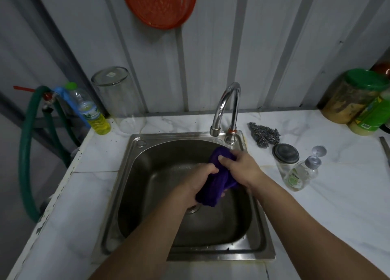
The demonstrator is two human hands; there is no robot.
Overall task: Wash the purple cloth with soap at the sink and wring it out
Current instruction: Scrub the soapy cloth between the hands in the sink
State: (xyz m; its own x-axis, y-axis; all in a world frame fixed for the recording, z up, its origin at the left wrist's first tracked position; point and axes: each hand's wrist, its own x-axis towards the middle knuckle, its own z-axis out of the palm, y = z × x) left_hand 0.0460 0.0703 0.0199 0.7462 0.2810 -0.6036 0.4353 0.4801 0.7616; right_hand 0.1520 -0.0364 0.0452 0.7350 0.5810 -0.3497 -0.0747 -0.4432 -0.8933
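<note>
Clearly we have the purple cloth (217, 180) gripped at both ends: our left hand (201, 181) is clenched round its lower part and our right hand (238, 170) is curled round the upper part, thumb pressed across the bunched fabric. Between the two fists the cloth is gathered into a thick roll, which we hold over the basin of the sink (190, 252), off to the right of the middle and just below the tap (226, 108). Its loose lower end hangs from the left fist above the drain (193, 208).

We see no stream leaving the spout, though the frame is too soft to be sure. No lather shows on the cloth or on our hands, so we cannot tell whether soap has gone on. The grip looks to us like rubbing or the start of a twist; we judge the washing to be in hand or near its close, with the wringing not yet finished.

Round the sink, on the white counter (316, 216), a clear soap bottle (299, 174) stands to the right beside a lidded jar (285, 157), with a steel scourer (264, 135) behind them. At the back left stand a bottle of yellow liquid (95, 115) and an upturned clear container (120, 102).
</note>
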